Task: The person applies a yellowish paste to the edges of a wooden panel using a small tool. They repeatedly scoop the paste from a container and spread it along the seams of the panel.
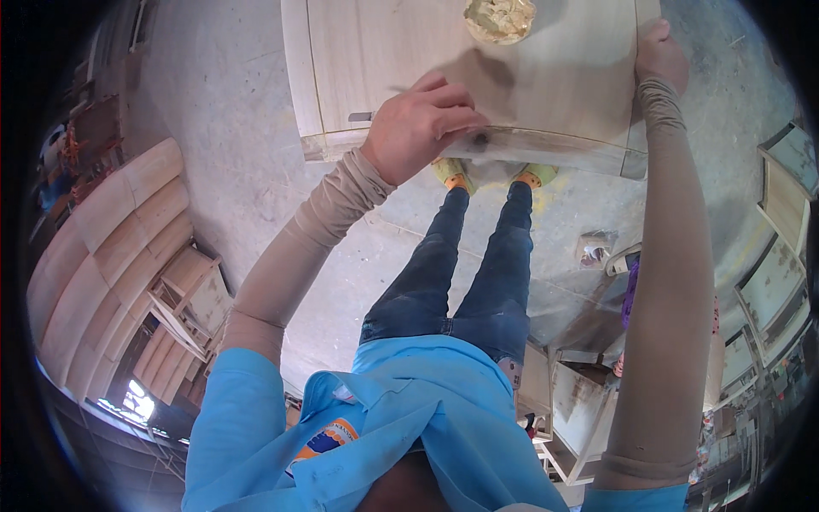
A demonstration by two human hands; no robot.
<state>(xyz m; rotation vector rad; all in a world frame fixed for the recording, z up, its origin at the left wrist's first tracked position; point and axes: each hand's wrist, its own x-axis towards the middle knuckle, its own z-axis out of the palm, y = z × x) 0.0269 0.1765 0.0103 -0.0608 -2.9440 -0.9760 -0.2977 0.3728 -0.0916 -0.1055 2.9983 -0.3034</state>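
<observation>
A pale wood-grain cabinet (563, 77) stands in front of me, its near edge facing my feet. My left hand (420, 124) is closed, low over the near edge, with curled fingertips close to a dark spot on it. What it holds is hidden. A short grey flat piece (361, 116) shows beside the wrist; I cannot tell whether it is in the hand or part of the cabinet. My right hand (663, 58) is closed round the cabinet's right edge. Farther back on the top sits a round container of cream-coloured paste (500, 19).
Curved wooden panels (111, 230) are stacked at the left, with a small wooden frame (192, 299) beside them. Drawer-like wooden boxes (580, 410) stand at the lower right, and more pale-panelled units (772, 264) line the far right. A small object (595, 249) lies on the concrete floor (213, 111).
</observation>
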